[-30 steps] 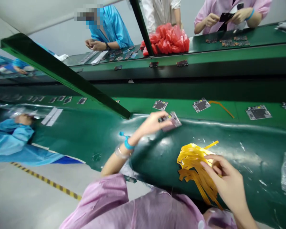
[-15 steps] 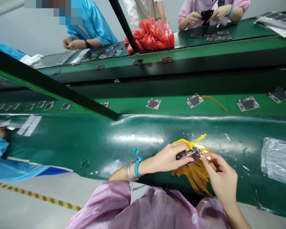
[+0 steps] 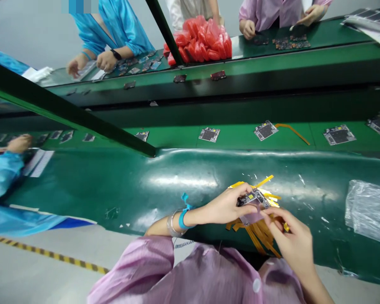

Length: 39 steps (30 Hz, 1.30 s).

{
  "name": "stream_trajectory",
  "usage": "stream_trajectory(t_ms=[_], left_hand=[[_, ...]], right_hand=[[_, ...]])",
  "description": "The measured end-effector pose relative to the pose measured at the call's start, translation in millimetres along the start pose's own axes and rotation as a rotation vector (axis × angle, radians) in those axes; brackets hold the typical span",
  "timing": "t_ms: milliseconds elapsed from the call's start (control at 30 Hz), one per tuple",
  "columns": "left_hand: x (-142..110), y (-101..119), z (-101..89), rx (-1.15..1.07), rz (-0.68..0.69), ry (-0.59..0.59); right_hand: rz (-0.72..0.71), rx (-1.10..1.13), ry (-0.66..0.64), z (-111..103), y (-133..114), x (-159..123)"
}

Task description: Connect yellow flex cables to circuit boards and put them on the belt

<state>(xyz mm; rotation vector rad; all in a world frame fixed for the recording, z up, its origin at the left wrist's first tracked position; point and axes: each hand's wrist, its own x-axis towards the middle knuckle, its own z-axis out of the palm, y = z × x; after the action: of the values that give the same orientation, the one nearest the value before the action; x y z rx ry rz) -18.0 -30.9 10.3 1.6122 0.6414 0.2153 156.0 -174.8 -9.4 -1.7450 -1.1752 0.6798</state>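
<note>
My left hand (image 3: 226,207) is closed on a circuit board (image 3: 252,216), thumb across its face and fingers at its back edge. The board is tilted, with dark chips and a yellow square along its far side. My right hand (image 3: 294,234) pinches at the board's right edge, and an orange flex cable (image 3: 286,227) shows between its fingers. Most of that cable is hidden by the hand. Under both hands lies a pile of orange flex cables (image 3: 259,237), with a few yellow ends sticking out beyond the board.
Several circuit boards, one with an orange cable (image 3: 293,131), lie along the green conveyor (image 3: 177,139). A green post (image 3: 123,135) slants across the left. Clear plastic bags (image 3: 369,209) lie at right. A co-worker's hand (image 3: 19,143) reaches in from the left; red bags (image 3: 202,40) stand opposite.
My left hand brought the circuit board from beside the conveyor down to my right hand over the cable pile. The board is now turned more face-up. My right hand left the pile for the board's edge.
</note>
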Motion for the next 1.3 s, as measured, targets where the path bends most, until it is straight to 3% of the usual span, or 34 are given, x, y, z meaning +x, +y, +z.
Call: stream_trajectory(t_ms=[133,233,333,467,667,1000,1300], left_hand=[[9,-6,-2.1,-0.31,-0.117,-0.07],[13,-4,-3.9,-0.329,-0.182,-0.123],[12,0,-4.9,-0.268,-0.217,-0.147],[8,2,-3.8,-0.31,-0.208,-0.161],[3,5,-3.7,-0.226,-0.07,-0.166],[-1,8,-3.7,-0.148,-0.097,-0.141],[0,6,-3.8,-0.105,-0.068,-0.161]], right_hand=[[0.127,0.252,-0.095,-26,5,-3],[0.266,0.318,-0.167,-32,8,-3],[0.367,0.208,-0.175,-26,2,-2],[0.362,0.149,-0.257,-17,-11,-1],[0.378,0.157,-0.305,-12,-15,-3],[0.32,0.106,-0.244,-11,-19,-4],[0.282,0.039,-0.334,-15,-12,-7]])
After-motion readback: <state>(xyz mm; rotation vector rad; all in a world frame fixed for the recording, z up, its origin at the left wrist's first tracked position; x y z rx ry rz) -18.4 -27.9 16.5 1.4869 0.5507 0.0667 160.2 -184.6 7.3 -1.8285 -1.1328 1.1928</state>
